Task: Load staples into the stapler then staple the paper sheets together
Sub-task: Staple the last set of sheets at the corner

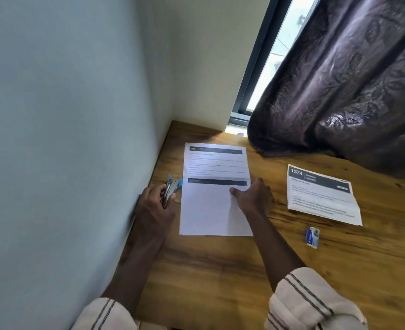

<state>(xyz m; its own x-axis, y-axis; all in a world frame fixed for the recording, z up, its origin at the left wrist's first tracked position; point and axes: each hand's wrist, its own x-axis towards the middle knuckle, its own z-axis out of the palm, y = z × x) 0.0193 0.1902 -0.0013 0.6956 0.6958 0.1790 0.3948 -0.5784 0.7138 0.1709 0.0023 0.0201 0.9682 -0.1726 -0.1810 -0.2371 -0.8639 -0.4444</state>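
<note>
A wood-grain table (220, 270) fits into the corner of a room with pale walls (65, 139), seen from above by the person working at it.

A small blue and grey stapler (171, 186) is at the left edge of the table, lifted just beside the left border of the white printed paper sheets (208, 210). The left hand (155, 206) grips it, fingers curled around its body. Its blue parts look splayed apart, but blur hides whether staples are inside. The sheets lie flat in the middle of the table. The right hand (254, 198) presses on their right edge, palm down, thumb stretched out onto the paper and the other fingers lying flat and close together.

No staple shows in the paper, so the stapling seems not yet done; the loading step cannot be judged.

Further right, well apart, lies a separate white sheet headed with the number 1574 (320, 196). Near it, closer to the person, is a small blue and white staple box (312, 236). A dark patterned curtain (339, 91) drapes onto the far right of the table beside a window (275, 55). Nothing lies between stapler and sheets; only the wall crowds the left hand.
</note>
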